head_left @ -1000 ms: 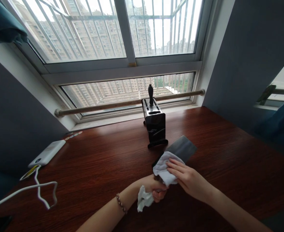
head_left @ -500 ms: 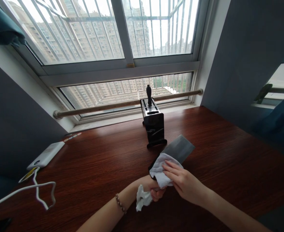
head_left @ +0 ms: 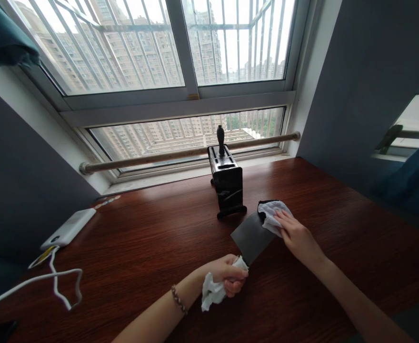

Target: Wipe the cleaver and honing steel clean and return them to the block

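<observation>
My left hand is closed around the handle of a cleaver, with crumpled white tissue wrapped about the grip and hanging out below. The broad grey cleaver points away from me and to the right. My right hand presses a white cloth with a dark edge against the blade's far right end, covering that end. Most of the cleaver's handle is hidden by the hand and tissue.
A black knife block with one dark-handled tool upright in it stands beyond the blade. On the left of the brown table lie a white power bank and a white cable. A barred window is behind.
My right hand has slid the cloth along the blade, away from the handle toward the far right end. More of the blade near the handle now shows. My left hand has barely moved.
</observation>
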The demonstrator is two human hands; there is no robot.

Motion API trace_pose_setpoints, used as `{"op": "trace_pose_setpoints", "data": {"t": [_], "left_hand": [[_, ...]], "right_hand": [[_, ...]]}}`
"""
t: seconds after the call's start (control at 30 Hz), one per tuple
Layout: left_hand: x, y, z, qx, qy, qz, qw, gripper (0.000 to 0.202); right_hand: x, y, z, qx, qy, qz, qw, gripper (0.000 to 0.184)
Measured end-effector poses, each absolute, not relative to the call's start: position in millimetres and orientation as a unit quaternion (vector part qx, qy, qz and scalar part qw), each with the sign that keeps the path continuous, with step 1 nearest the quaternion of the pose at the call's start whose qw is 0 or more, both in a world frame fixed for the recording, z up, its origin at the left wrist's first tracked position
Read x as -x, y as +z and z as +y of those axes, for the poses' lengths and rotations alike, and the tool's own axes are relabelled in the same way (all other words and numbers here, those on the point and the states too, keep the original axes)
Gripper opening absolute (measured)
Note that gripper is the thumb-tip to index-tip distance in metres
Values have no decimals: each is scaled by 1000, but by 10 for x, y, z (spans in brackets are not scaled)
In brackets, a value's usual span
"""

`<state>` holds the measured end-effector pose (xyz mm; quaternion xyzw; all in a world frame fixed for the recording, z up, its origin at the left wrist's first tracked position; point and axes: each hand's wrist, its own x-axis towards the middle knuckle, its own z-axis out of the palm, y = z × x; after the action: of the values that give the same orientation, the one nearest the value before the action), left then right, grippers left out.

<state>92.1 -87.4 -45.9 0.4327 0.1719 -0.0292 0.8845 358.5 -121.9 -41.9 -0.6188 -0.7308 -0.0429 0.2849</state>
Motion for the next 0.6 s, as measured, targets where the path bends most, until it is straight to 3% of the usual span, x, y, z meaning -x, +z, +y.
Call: {"op": "trace_pose_setpoints", "data": {"t": [0.13, 0.37, 0.6], "left_hand": [[-923, -458, -863, -432, -35, 184, 882, 33], [-984, -520, -851, -455, -109, 220, 856, 40], [-989, -519, -870, -530, -117, 251, 801, 36]], "right_hand": [[-3237, -401, -1461, 602, -43, -760, 241, 42], [-2801, -134, -1691, 435, 92, -873, 201, 47], [-2861, 20, -1454, 308, 146, -918, 204, 30]]}}
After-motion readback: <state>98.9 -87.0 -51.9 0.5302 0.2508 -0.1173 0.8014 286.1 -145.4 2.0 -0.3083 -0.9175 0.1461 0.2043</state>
